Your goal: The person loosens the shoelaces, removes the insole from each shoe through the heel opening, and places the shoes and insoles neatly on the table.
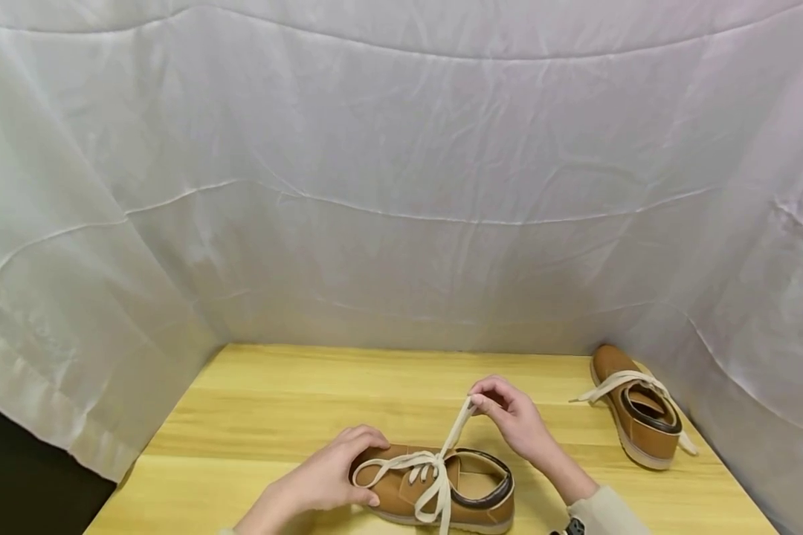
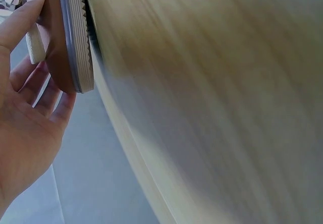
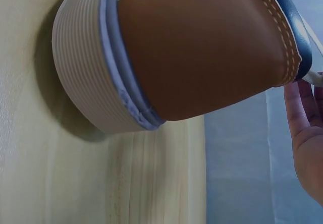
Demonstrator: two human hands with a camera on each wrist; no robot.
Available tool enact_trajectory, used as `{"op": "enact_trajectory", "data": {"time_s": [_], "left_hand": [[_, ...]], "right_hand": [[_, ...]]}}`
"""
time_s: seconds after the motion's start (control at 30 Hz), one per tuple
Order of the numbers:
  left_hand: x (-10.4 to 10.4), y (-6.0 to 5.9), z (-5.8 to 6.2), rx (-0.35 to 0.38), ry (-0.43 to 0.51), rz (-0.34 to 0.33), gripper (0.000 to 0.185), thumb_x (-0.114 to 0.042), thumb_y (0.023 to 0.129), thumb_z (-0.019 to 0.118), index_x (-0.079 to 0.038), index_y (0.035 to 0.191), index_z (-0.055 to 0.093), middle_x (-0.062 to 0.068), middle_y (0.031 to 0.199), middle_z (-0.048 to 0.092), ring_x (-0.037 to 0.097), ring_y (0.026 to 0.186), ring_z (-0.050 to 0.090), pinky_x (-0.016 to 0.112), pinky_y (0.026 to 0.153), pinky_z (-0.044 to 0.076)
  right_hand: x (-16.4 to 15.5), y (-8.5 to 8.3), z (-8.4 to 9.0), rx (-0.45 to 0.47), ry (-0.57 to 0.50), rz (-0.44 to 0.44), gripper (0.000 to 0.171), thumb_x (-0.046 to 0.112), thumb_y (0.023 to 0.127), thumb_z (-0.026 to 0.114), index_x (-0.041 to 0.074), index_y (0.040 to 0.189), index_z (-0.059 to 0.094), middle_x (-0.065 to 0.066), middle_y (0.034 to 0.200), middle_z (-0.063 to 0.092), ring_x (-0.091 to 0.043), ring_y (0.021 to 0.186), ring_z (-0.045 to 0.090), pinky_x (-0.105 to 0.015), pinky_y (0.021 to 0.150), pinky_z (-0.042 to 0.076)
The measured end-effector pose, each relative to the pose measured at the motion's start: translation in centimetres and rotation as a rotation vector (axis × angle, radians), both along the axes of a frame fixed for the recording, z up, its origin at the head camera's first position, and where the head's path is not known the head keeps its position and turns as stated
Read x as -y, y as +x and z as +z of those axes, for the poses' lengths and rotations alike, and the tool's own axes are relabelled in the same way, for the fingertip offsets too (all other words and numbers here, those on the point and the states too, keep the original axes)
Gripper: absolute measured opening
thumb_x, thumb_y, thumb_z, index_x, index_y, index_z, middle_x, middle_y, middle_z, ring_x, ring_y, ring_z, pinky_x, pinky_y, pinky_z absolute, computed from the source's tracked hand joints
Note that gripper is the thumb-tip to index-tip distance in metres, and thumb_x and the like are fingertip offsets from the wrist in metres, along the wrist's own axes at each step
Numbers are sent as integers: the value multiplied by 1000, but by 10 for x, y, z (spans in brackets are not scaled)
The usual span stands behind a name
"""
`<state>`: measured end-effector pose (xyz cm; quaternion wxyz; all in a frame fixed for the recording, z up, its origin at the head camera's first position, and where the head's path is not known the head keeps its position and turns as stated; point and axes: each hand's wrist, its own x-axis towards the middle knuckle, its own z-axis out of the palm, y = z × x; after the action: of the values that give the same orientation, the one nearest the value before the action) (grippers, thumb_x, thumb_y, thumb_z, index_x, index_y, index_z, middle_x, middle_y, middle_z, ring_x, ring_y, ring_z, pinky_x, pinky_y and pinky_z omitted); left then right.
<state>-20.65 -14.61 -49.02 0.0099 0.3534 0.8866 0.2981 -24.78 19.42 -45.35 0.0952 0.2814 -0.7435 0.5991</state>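
A brown shoe (image 1: 393, 492) with cream laces lies at the table's near edge, toe to the left. My left hand (image 1: 324, 472) grips its toe, thumb on the near side and fingers on the far side; the left wrist view shows this hand (image 2: 30, 128) around the toe (image 2: 55, 52). The laces are tied in a bow (image 1: 439, 464), with one loop toward the toe. Above the shoe's far side, my right hand (image 1: 511, 420) pinches a lace end (image 1: 456, 431), which runs straight up from the knot. The heel (image 3: 202, 47) fills much of the right wrist view.
A second brown shoe (image 1: 659, 444) with cream laces stands at the table's right edge, its toe toward the back. Pale grey cloth (image 1: 442, 148) hangs behind and along both sides of the wooden table (image 1: 274, 394).
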Motion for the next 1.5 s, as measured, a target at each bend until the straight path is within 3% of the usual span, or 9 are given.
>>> {"op": "enact_trajectory", "data": {"time_s": [0.23,0.6,1.0,1.5], "left_hand": [[1,-3,2,-10,6,8,69,-33,77,91,-18,137,60,-4,143,56,20,134,51,50,112,46],[0,-1,-1,15,0,2,68,-38,79,90,-20,138,59,-7,143,55,18,134,50,48,111,47],[1,-3,-1,16,-16,-2,68,-37,80,90,-19,139,59,0,145,55,20,136,49,48,112,46],[1,-1,1,26,-20,4,68,-38,81,89,-19,139,59,-5,144,54,18,135,50,46,112,46]], "right_hand": [[-2,-6,2,-19,11,0,9,-3,102,59,-9,107,65,-21,103,63,-10,91,68,-31,79,63],[-7,-1,2,-24,-5,-8,10,-6,101,59,-10,108,65,-23,101,62,-9,90,68,-29,79,63],[-13,-4,3,-36,-10,-22,10,-7,102,57,-11,108,64,-19,99,64,-8,89,68,-28,78,63],[-19,-7,6,-35,-40,-10,12,-7,103,56,-16,109,61,-16,100,64,-8,90,68,-30,79,63]]}}
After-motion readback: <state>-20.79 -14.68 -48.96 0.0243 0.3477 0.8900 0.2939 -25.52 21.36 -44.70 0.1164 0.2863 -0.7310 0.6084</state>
